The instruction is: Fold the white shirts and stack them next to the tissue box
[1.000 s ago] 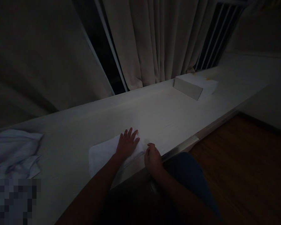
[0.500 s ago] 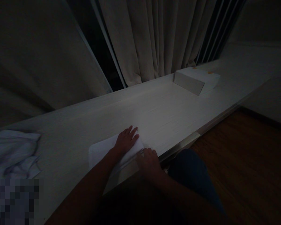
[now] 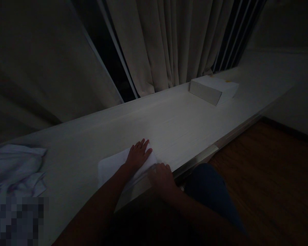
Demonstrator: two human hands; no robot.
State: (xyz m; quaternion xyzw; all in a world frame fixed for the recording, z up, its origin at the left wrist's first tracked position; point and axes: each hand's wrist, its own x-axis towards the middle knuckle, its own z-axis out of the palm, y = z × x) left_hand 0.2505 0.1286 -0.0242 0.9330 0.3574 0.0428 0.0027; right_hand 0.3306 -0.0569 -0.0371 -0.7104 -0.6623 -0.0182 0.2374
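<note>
The room is dim. A folded white cloth [image 3: 111,166] lies near the front edge of a long pale counter [image 3: 184,119]. My left hand [image 3: 138,154] rests flat on the cloth's right part, fingers spread and pointing away from me. My right hand [image 3: 161,175] sits at the cloth's right near corner by the counter edge, fingers curled; whether it pinches the cloth I cannot tell.
A white box [image 3: 212,89] stands far right on the counter. Crumpled pale fabric [image 3: 15,167] lies at the left. Curtains [image 3: 169,41] hang behind the counter. Wooden floor [image 3: 272,184] lies to the right, and my dark-clothed knee [image 3: 207,191] is below the counter edge.
My right hand has moved left to the cloth's near right corner and stays there. My left hand keeps pressing on the cloth. The view shifted slightly.
</note>
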